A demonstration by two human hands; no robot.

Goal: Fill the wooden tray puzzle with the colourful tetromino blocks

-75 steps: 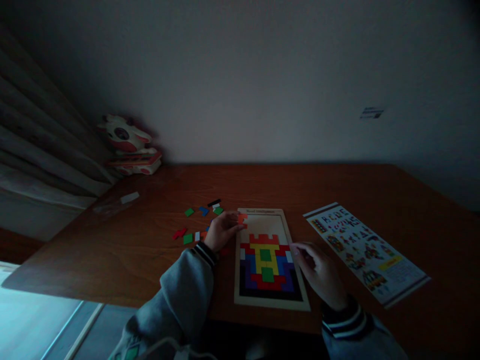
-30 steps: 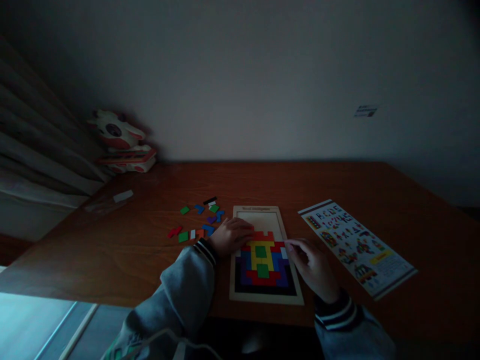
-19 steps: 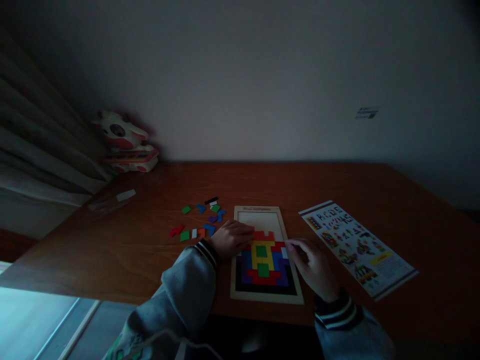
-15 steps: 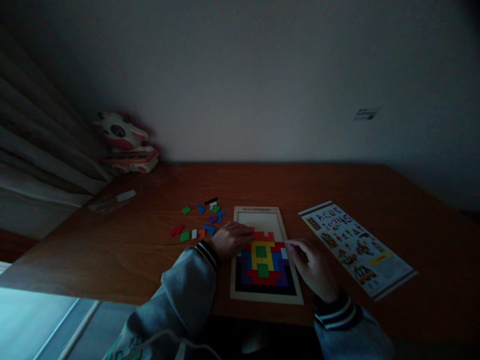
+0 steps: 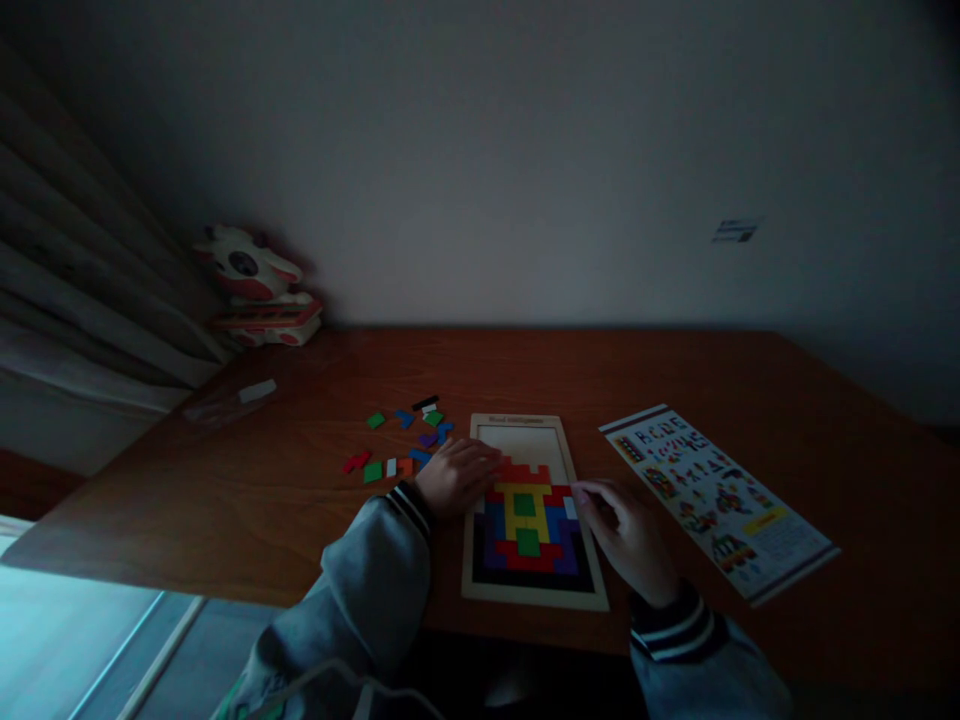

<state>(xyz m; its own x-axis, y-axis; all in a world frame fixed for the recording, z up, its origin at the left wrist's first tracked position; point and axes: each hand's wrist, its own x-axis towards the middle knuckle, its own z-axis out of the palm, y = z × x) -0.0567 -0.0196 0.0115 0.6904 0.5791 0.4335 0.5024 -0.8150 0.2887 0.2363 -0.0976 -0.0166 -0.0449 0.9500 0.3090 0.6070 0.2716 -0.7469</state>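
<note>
Two hands [image 5: 456,477] [image 5: 631,535] touch one tray [image 5: 534,598] holding two green pieces [image 5: 528,542].

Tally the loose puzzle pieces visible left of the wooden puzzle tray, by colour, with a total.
Green pieces: 3
Blue pieces: 3
White pieces: 2
Red piece: 1
Orange piece: 1
Purple piece: 1
Black piece: 1
Total in view: 12 (the left hand may hide others)

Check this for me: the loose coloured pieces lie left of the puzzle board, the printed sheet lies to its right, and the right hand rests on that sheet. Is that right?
Not quite: the head view shows the right hand at the right edge of the puzzle board, not on the printed sheet. The loose coloured pieces do lie left of the board, and the sheet to its right.
</note>
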